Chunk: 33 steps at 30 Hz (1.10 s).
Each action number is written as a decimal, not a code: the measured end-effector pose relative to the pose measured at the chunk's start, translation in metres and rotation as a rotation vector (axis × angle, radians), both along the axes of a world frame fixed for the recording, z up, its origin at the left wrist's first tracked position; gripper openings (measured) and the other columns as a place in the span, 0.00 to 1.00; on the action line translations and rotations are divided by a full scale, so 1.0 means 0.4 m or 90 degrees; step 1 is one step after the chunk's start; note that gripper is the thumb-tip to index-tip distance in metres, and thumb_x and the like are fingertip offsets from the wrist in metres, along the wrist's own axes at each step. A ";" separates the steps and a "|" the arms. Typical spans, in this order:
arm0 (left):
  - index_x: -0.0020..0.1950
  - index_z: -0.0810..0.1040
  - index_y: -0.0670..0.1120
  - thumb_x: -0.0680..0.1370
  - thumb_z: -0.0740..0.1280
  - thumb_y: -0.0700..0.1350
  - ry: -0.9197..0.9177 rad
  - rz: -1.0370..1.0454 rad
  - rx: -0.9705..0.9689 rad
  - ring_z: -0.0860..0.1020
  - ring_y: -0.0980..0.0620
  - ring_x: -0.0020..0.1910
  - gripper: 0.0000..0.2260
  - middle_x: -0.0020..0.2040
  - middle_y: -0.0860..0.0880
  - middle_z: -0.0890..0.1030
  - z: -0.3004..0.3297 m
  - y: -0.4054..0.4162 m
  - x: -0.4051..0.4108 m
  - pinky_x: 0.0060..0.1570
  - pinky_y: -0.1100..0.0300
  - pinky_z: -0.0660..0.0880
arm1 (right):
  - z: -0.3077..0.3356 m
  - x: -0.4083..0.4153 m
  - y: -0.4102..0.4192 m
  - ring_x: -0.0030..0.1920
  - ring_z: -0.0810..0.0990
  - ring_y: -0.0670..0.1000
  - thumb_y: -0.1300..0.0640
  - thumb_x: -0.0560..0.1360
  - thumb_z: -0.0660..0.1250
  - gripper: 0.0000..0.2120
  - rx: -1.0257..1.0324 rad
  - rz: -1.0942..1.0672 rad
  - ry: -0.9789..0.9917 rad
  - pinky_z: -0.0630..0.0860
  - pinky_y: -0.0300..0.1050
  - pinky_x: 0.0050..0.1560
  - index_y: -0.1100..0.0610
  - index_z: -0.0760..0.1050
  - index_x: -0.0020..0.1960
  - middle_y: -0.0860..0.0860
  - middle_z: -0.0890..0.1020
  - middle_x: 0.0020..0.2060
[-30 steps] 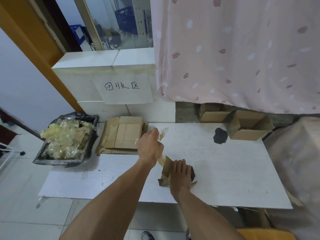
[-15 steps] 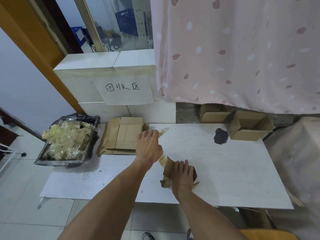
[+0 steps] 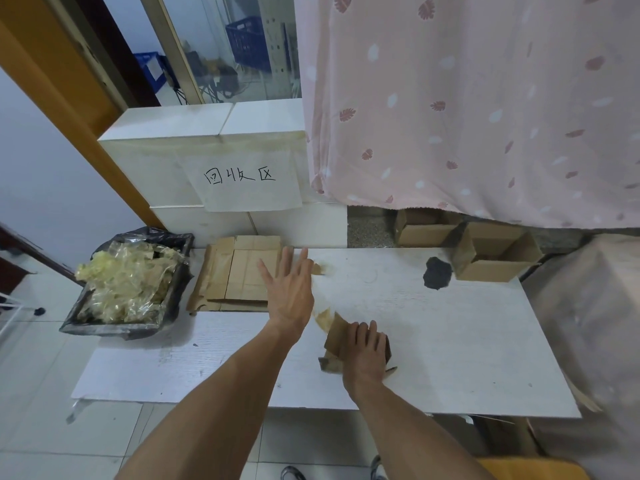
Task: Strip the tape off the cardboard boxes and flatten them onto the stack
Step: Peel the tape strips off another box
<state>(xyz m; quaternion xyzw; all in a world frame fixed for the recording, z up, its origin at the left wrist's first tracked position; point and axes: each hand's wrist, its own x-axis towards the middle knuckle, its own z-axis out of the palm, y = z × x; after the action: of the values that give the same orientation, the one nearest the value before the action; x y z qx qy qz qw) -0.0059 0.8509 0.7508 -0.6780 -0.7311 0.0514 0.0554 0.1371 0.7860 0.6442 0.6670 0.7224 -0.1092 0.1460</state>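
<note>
A white table (image 3: 450, 341) stands before a pink curtain (image 3: 485, 116). Nearest on the table, the right hand (image 3: 363, 348) presses flat on a small cardboard box (image 3: 334, 336). Just beyond the box, the left hand (image 3: 289, 292) hovers with fingers spread, a tape strip (image 3: 320, 308) trailing at it. Farther left of the box lie the flattened stack (image 3: 239, 271) and a tape-filled bin (image 3: 128, 289).

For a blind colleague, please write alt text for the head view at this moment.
A right hand presses a small box onto a white table while the left hand spreads open, clear tape trailing from it. Flattened boxes lie stacked beyond, beside a bin of stripped tape.
</note>
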 end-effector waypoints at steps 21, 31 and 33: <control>0.73 0.65 0.50 0.73 0.59 0.34 -0.044 0.135 0.046 0.52 0.43 0.80 0.28 0.77 0.56 0.65 0.022 0.017 -0.038 0.68 0.25 0.41 | -0.010 0.044 -0.014 0.79 0.43 0.63 0.55 0.75 0.71 0.46 -0.002 -0.002 -0.005 0.43 0.56 0.78 0.61 0.41 0.79 0.58 0.51 0.78; 0.64 0.71 0.48 0.79 0.59 0.45 -0.181 0.140 -0.114 0.73 0.48 0.65 0.13 0.59 0.51 0.79 -0.159 -0.100 0.081 0.72 0.34 0.51 | -0.021 0.035 -0.012 0.79 0.44 0.64 0.58 0.75 0.70 0.40 0.015 -0.057 0.070 0.44 0.59 0.78 0.59 0.49 0.77 0.58 0.56 0.76; 0.68 0.70 0.47 0.81 0.55 0.58 -0.195 0.167 -0.165 0.71 0.46 0.68 0.20 0.64 0.49 0.78 -0.204 -0.131 0.103 0.72 0.33 0.49 | -0.021 0.034 -0.010 0.79 0.43 0.64 0.54 0.75 0.71 0.41 0.007 -0.052 0.069 0.42 0.59 0.78 0.59 0.48 0.77 0.58 0.55 0.77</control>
<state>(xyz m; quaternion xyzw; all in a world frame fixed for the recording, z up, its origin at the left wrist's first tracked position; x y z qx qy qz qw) 0.0355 0.7984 0.6694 -0.5783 -0.8004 0.0481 -0.1505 0.1506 0.7822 0.6359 0.6898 0.7021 -0.1471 0.0982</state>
